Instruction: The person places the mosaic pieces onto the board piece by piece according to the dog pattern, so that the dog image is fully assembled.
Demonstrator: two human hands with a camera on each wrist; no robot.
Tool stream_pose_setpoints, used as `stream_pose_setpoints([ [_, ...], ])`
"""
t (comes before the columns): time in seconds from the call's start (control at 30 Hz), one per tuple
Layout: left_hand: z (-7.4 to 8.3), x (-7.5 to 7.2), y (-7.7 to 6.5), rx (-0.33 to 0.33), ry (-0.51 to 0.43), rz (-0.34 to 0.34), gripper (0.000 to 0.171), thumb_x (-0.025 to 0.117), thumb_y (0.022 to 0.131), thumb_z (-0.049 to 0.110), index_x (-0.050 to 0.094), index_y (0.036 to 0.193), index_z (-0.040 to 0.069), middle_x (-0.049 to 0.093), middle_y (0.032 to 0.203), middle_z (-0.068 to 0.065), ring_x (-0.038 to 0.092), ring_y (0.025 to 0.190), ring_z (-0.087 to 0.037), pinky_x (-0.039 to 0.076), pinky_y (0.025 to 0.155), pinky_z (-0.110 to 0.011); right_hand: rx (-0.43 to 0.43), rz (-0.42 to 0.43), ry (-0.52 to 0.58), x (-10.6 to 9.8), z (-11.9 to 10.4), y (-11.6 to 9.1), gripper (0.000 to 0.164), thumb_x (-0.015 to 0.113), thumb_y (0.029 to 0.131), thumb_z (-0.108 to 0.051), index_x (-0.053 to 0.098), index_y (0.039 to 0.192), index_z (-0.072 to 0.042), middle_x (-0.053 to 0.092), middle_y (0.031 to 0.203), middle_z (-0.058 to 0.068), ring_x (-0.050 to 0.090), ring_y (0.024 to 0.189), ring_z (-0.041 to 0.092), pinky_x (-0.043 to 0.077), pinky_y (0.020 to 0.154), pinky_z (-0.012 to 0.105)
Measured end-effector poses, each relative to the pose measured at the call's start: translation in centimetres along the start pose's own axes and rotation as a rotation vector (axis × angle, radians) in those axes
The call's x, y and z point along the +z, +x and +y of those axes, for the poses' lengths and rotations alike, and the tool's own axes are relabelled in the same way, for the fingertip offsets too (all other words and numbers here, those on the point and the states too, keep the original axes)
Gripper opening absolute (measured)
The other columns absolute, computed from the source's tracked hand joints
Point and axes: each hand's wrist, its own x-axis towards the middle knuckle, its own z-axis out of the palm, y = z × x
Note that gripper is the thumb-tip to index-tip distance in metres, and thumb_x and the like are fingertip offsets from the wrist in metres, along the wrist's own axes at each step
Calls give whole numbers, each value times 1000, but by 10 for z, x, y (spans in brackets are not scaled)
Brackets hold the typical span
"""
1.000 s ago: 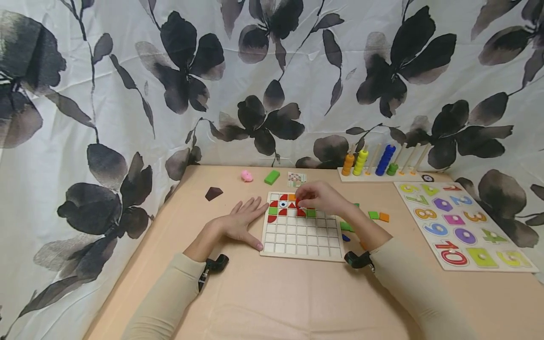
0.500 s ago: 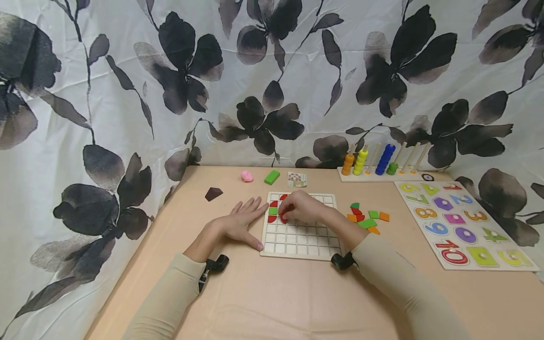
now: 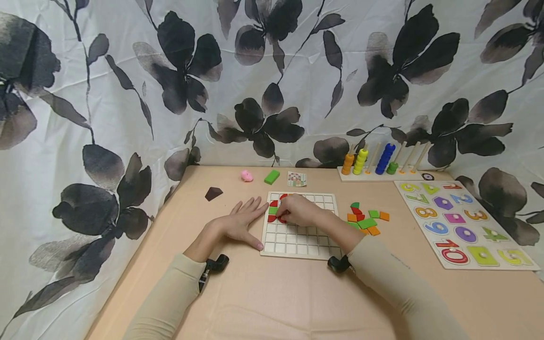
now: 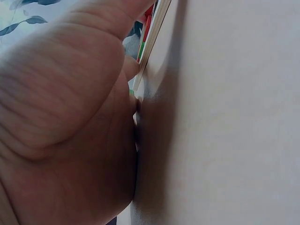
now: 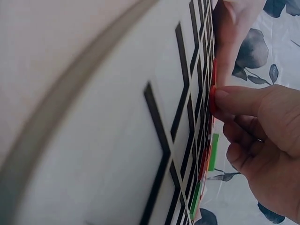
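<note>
A white board (image 3: 293,247) ruled into square cells lies in front of me, with red and green tiles set in its upper left part. My right hand (image 3: 301,211) is over these tiles and hides several of them in the head view. Its thumb and forefinger pinch a red tile (image 5: 213,100) at the board's surface, as the right wrist view shows. My left hand (image 3: 238,225) is spread beside the board, its fingers and thumb reaching the left edge. In the left wrist view the left palm (image 4: 70,93) is close to the tabletop.
Loose coloured tiles (image 3: 366,223) lie right of the board. Farther right is a number puzzle (image 3: 459,226), with a bead-and-peg stand (image 3: 369,177) behind. A patterned card (image 3: 296,179), green block (image 3: 272,177), pink figure (image 3: 246,175) and dark piece (image 3: 213,193) lie along the back.
My right hand has moved left across the board to the tiles near its left side, uncovering the loose tiles on the right. My left hand has stayed in place.
</note>
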Motion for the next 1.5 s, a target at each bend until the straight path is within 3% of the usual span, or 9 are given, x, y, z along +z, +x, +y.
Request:
stream_pose_setpoints([
  [0.2, -1, 0, 0, -8, -1, -4, 126, 64, 62, 82, 5, 156, 22, -6, 161, -11, -10, 147, -31, -5, 114, -55, -12, 34, -85, 0, -5, -4, 12, 73, 84, -7, 79, 90, -15, 70, 87, -6, 61, 82, 6, 51, 73, 24],
  [0.33, -1, 0, 0, -4, -6, -1, 126, 65, 62, 81, 5, 156, 22, -6, 161, -11, -10, 147, -31, -5, 114, -55, -4, 37, -37, -2, -4, -9, 16, 71, 84, -5, 78, 95, -13, 71, 90, -4, 62, 83, 8, 52, 75, 26],
  [0.43, -1, 0, 0, -5, -10, -1, 127, 65, 61, 81, 5, 156, 22, -6, 161, -11, -10, 147, -31, -6, 114, -55, 38, 51, 35, -9, 0, -21, 22, 72, 85, -9, 75, 106, -13, 71, 102, -3, 61, 92, 10, 51, 83, 30],
  [0.6, 1, 0, 0, -6, -18, 1, 127, 66, 61, 81, 5, 156, 22, -6, 161, -12, -10, 147, -31, -6, 114, -55, 157, 143, 97, -32, 14, -61, 42, 75, 84, -20, 65, 125, -15, 61, 125, -1, 55, 115, 19, 47, 96, 42],
  [0.87, 2, 0, -1, -8, -3, 11, 128, 66, 60, 81, 5, 156, 22, -5, 161, -13, -9, 147, -32, -4, 114, -56, 274, 245, 141, -74, 54, -137, 38, 72, 87, -21, 64, 124, -20, 60, 124, -1, 57, 105, 22, 50, 84, 42],
  [1.1, 1, 1, 0, -12, -8, 11, 128, 66, 60, 82, 4, 156, 24, -6, 161, -11, -10, 147, -32, -5, 115, -55, 346, 192, 152, -92, 92, -179, 32, 72, 87, -19, 68, 118, -15, 66, 116, 5, 58, 95, 21, 51, 79, 37],
  [1.3, 0, 2, 0, -12, -7, 7, 128, 65, 60, 83, 4, 156, 24, -8, 161, -11, -11, 147, -30, -5, 115, -55, 542, 53, 188, -93, 118, -208, 30, 69, 86, -8, 69, 116, -8, 67, 110, 9, 57, 93, 24, 49, 75, 33],
  [1.5, 1, 1, -2, -11, -5, 11, 128, 65, 60, 82, 4, 156, 24, -7, 161, -11, -10, 147, -31, -4, 115, -55, 559, 9, 174, -89, 129, -222, 31, 78, 77, -8, 73, 107, -5, 71, 101, 9, 57, 85, 22, 50, 75, 35],
])
